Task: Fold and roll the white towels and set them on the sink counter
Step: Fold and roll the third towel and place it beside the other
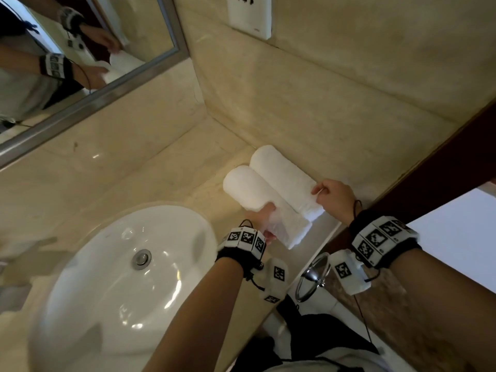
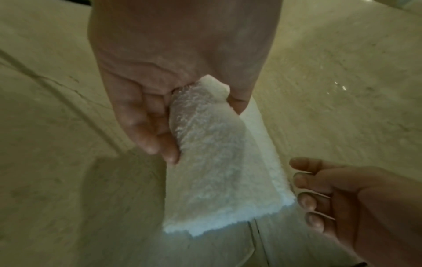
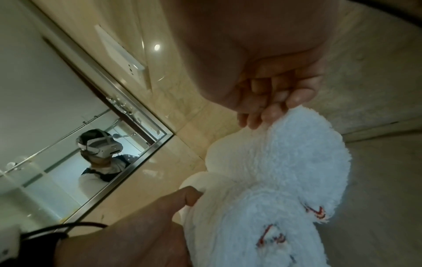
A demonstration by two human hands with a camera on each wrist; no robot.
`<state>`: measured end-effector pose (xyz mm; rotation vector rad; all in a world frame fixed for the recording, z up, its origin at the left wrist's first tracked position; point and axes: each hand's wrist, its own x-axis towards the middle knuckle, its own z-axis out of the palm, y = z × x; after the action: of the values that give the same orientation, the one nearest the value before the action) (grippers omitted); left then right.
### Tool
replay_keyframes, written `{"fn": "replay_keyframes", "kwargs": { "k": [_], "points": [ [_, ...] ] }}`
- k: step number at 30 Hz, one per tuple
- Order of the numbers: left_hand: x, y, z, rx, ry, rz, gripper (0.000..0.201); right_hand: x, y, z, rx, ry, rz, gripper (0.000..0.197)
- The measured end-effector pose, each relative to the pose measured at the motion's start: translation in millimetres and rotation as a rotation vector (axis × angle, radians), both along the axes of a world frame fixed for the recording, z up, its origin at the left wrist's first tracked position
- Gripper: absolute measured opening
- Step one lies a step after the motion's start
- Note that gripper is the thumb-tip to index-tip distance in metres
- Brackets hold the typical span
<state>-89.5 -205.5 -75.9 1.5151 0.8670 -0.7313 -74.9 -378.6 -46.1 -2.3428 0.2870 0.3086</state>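
Two rolled white towels lie side by side on the beige sink counter [image 1: 161, 167], in the corner by the right wall. My left hand [image 1: 264, 218] grips the near end of the left roll [image 1: 247, 186], fingers curled round it; the left wrist view shows this left hand [image 2: 148, 117] on the roll [image 2: 212, 162]. My right hand [image 1: 331, 196] pinches the near end of the right roll [image 1: 281, 175]. In the right wrist view its curled fingertips [image 3: 271, 112] sit on the fluffy towel edge [image 3: 308, 144]. Red stitching marks the towel end nearest that camera.
A white oval basin [image 1: 120, 264] with a metal drain [image 1: 141, 259] lies left of the towels. A framed mirror [image 1: 67, 49] hangs on the back wall, a white socket plate [image 1: 248, 14] on the side wall. A chrome ring [image 1: 312, 276] and dark wooden frame [image 1: 429, 170] stand at right.
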Motion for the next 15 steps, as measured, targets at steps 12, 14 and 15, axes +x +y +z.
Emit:
{"fn": "replay_keyframes", "kwargs": {
  "k": [12, 14, 15],
  "points": [
    [-7, 2, 5, 0.085, -0.148, 0.165, 0.046, 5, 24, 8, -0.059, 0.049, 0.319, 0.022],
    [-10, 4, 7, 0.048, -0.134, 0.113, 0.049, 3, 28, 7, -0.021, 0.042, 0.406, 0.02],
    [-12, 6, 9, 0.041, -0.131, 0.088, 0.044, 3, 30, 5, -0.005, 0.04, 0.436, 0.019]
  ]
}}
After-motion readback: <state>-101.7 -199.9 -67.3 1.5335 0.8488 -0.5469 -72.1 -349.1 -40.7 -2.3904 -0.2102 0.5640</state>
